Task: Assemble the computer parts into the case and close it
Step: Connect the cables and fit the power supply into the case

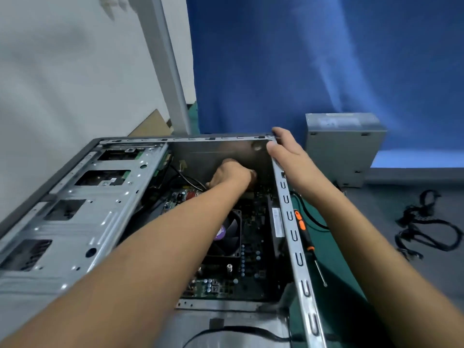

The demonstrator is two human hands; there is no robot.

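Observation:
An open grey computer case [75, 214] lies on its side with its motherboard [251, 249] and a black CPU fan [229, 234] inside. My left hand [229, 175] reaches deep into the far end of the case, fingers curled near black cables [185, 178]; what it holds is hidden. My right hand [286, 149] grips the far right corner of the case rim, thumb inside the wall and fingers outside. A grey power supply unit [344, 146] stands outside the case at the back right.
An orange-and-black screwdriver [305, 234] lies on the green mat just right of the case wall. A bundle of black cables [424, 227] sits on the grey surface at far right. A blue backdrop hangs behind. A black cable [226, 331] crosses the panel at the bottom.

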